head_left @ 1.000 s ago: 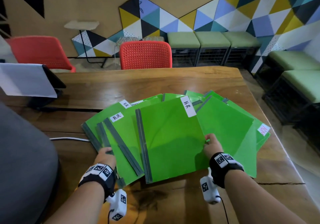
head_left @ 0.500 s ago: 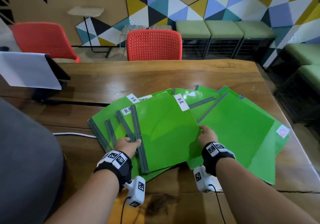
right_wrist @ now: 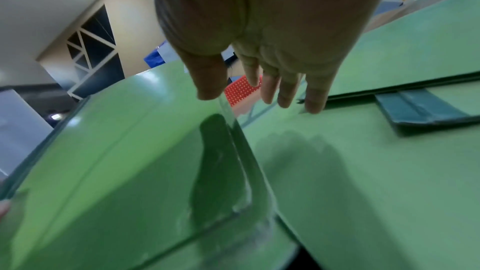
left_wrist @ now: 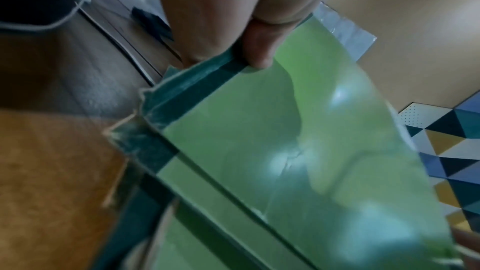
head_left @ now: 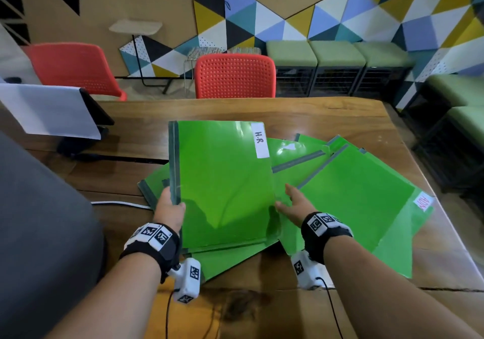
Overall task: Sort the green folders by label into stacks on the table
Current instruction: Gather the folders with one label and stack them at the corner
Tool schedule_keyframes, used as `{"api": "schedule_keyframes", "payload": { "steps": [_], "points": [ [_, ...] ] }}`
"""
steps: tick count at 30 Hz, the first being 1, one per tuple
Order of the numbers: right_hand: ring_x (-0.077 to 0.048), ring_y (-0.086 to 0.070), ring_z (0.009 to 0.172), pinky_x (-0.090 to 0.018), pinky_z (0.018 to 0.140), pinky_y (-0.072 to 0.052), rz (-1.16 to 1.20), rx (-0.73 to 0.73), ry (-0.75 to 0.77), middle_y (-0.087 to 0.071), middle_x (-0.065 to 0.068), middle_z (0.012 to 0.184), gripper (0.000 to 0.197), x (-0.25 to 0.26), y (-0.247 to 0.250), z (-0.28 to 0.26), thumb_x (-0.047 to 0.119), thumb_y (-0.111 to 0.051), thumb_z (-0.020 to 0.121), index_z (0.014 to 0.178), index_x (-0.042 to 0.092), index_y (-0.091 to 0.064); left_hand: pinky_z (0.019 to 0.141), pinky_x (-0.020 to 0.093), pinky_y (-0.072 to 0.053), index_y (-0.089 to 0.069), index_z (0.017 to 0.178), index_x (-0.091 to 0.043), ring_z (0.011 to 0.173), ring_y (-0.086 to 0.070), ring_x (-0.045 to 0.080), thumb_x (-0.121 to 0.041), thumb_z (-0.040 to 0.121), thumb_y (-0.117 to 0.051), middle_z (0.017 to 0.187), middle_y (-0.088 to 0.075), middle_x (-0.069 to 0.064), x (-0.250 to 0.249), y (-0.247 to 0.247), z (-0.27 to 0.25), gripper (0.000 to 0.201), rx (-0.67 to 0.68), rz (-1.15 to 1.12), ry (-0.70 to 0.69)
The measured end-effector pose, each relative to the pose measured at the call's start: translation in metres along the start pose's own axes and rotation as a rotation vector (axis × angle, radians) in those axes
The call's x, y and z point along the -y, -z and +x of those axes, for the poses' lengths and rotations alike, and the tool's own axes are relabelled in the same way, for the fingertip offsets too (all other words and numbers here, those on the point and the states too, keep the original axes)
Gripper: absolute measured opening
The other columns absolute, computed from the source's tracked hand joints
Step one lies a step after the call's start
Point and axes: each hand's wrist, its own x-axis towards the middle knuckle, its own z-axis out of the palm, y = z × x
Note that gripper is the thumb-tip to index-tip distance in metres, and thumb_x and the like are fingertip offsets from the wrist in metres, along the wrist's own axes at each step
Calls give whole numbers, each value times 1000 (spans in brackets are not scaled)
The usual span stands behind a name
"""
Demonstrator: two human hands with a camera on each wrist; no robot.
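My left hand (head_left: 169,205) grips a small bundle of green folders (head_left: 222,181) by their grey spines, tilted up off the table; the top one bears a white label reading H.R (head_left: 260,139). In the left wrist view the thumb (left_wrist: 257,56) presses on the dark spine (left_wrist: 197,81). My right hand (head_left: 293,202) hovers open with straight fingers (right_wrist: 285,93) beside the bundle's right edge, over the fanned green folders (head_left: 353,202) lying on the table. One of those carries a red-lettered label (head_left: 423,201) at the right. More green folders (head_left: 154,181) lie under the lifted bundle.
The wooden table (head_left: 262,110) has its edge close on the right. A dark stand with white paper (head_left: 52,110) sits at the left, a white cable (head_left: 117,203) runs beside the folders. Red chairs (head_left: 235,76) stand behind the table. A grey clothed body (head_left: 39,234) fills the left.
My left hand has gathered the H.R folders by their spines and lifted them upright off the spread. My right hand has let go of the folder edge and opened.
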Motion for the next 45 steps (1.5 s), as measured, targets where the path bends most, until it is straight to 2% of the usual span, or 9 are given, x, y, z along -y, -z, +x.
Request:
{"api": "schedule_keyframes", "payload": {
  "steps": [8, 13, 17, 20, 24, 32, 38, 42, 45],
  "points": [
    [-30, -47, 128, -50, 104, -43, 257, -158, -7, -46, -8, 142, 63, 17, 4, -19, 27, -60, 90, 144, 13, -31, 106, 39, -38, -36, 145, -19, 129, -47, 31, -21, 93, -59, 141, -50, 9, 5, 3, -16, 57, 169, 171, 40],
    [-34, -63, 104, -52, 89, -53, 263, -214, -143, -61, -12, 118, 49, -12, 14, -32, 9, -54, 92, 139, 12, -41, 79, 34, -48, -52, 130, 1, 102, -61, 34, -23, 87, -60, 124, -60, 20, 22, 11, -7, 50, 97, 414, 283],
    [-24, -60, 79, -46, 81, -56, 312, -199, -193, -58, -1, 93, 51, -33, 19, -33, 3, -52, 93, 141, 11, -38, 82, 33, -54, -54, 125, 6, 93, -65, 32, -34, 86, -63, 113, -65, 22, 48, -7, 7, 57, 194, 480, 311],
    [-32, -63, 91, -50, 85, -55, 380, -209, -196, -58, -10, 111, 55, -33, 22, -29, 3, -53, 93, 144, 13, -35, 79, 35, -47, -53, 127, 6, 107, -62, 35, -28, 96, -48, 117, -62, 22, 35, -10, 4, 45, 194, 512, 279],
    [-30, -64, 88, -51, 83, -56, 442, -210, -182, -58, 1, 95, 57, -25, 19, -18, 5, -53, 92, 144, 20, -36, 90, 38, -43, -50, 130, 9, 121, -54, 38, -7, 99, -40, 132, -55, 26, 26, 0, 19, 36, 34, 489, 335],
    [-22, -62, 74, -33, 63, -57, 450, -136, -176, -61, -2, 94, 52, -11, -3, -6, 5, -52, 93, 142, 19, -39, 84, 38, -43, -51, 126, 2, 108, -58, 37, -11, 98, -41, 124, -58, 23, 31, -3, 25, 33, -1, 383, 219],
    [-33, -63, 100, -53, 87, -54, 523, -148, -147, -56, -11, 123, 57, -2, -6, -1, 13, -56, 92, 144, 21, -34, 77, 44, -42, -46, 97, 3, 91, -57, 40, -13, 100, -31, 98, -56, 30, 17, 4, 27, 22, -191, 224, 48],
    [-29, -49, 122, -52, 101, -45, 567, -159, -88, -39, -11, 146, 59, 14, 3, -3, 13, -56, 93, 144, 26, -32, 90, 48, -42, -46, 121, 9, 110, -55, 47, -15, 102, -28, 119, -55, 35, -7, 21, 25, 35, -383, 155, 9],
    [-17, -56, 108, -42, 98, -48, 577, -200, -10, -51, -8, 136, 54, 22, 18, -10, 7, -54, 93, 142, 23, -37, 91, 48, -40, -43, 123, 8, 112, -54, 46, -15, 102, -26, 123, -53, 34, -25, 31, 28, 35, -409, 98, -8]
  ]
}}
